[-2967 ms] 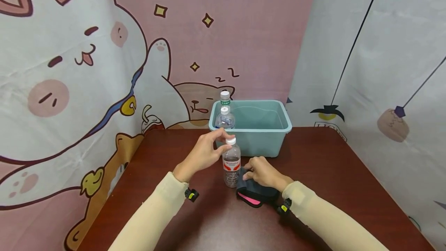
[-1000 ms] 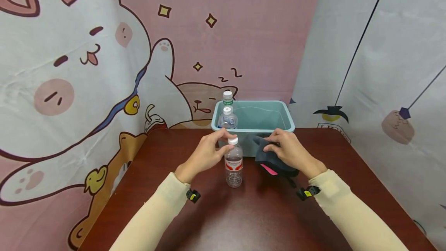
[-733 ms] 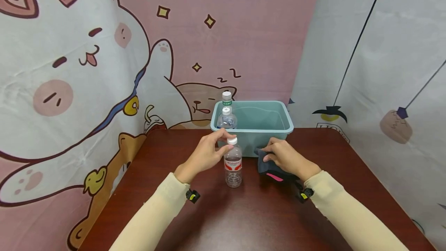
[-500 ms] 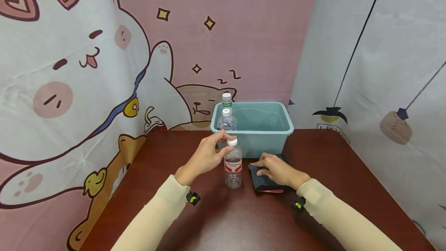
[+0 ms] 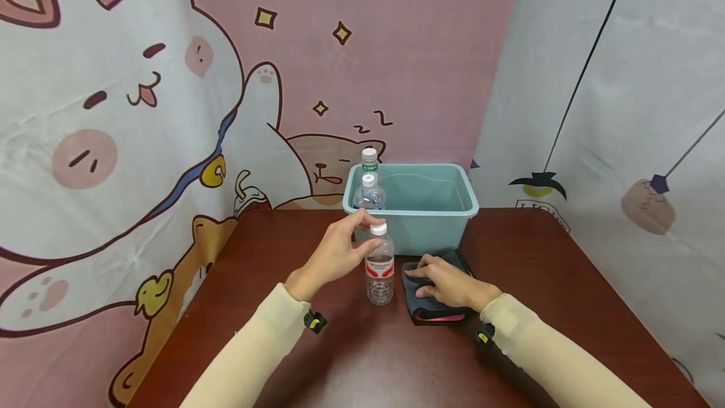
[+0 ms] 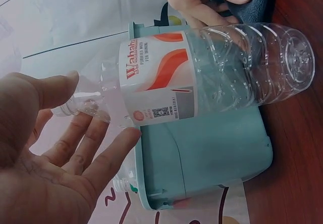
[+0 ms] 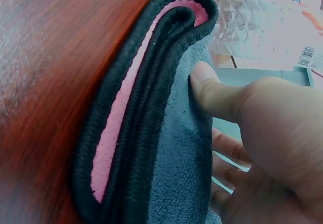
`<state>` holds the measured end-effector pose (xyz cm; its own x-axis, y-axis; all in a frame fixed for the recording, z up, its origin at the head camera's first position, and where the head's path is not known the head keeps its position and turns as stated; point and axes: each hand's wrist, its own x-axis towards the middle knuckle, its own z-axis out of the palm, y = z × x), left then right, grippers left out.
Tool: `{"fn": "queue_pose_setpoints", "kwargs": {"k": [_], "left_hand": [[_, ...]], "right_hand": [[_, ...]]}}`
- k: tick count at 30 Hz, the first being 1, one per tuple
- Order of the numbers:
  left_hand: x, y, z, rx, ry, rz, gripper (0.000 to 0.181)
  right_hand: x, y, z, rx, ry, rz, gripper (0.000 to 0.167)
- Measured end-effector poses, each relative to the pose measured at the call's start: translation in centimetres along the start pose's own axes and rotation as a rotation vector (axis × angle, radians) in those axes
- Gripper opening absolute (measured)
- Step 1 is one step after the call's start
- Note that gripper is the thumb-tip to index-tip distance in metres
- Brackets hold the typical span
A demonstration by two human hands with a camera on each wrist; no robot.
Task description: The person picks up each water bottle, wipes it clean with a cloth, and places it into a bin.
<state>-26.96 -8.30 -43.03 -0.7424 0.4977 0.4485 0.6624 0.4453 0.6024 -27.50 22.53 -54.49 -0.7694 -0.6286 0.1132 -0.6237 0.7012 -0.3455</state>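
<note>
A clear plastic water bottle (image 5: 379, 269) with a red and white label stands upright on the table. My left hand (image 5: 340, 244) holds it near the white cap, thumb and index finger about the cap and neck. In the left wrist view the left hand's (image 6: 60, 133) other fingers spread beside the bottle's (image 6: 217, 67) neck. To the right lies a folded grey cloth (image 5: 416, 307) with black edging and a pink inner face. My right hand (image 5: 450, 282) rests on top of it, fingers extended. The cloth's (image 7: 176, 173) layered folded edge shows in the right wrist view.
A light teal plastic basin (image 5: 430, 232) stands at the back, just behind the bottle and cloth. Two more bottles stand in its left side, one with a visible clear shoulder (image 5: 369, 197). The brown table (image 5: 340, 357) meets patterned wall hangings.
My right hand has lifted the cloth off the table, moved it rightward from beside the bottle and laid it down flat before the basin. My left hand has stayed at the bottle's cap.
</note>
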Motion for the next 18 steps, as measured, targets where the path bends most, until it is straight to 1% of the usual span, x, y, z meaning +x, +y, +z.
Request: {"fn": "queue_pose_setpoints", "kwargs": {"k": [8, 13, 18], "left_hand": [[0.03, -0.04, -0.02, -0.028, 0.001, -0.005, 0.033], [0.04, -0.01, 0.04, -0.021, 0.004, -0.009, 0.033], [-0.07, 0.02, 0.11, -0.025, 0.007, -0.008, 0.034]], "right_hand": [[-0.08, -0.25, -0.29, 0.011, 0.009, 0.007, 0.055], [-0.15, -0.23, -0.12, -0.008, 0.018, 0.002, 0.054], [-0.30, -0.33, 0.22, -0.024, 0.040, -0.001, 0.048]]}}
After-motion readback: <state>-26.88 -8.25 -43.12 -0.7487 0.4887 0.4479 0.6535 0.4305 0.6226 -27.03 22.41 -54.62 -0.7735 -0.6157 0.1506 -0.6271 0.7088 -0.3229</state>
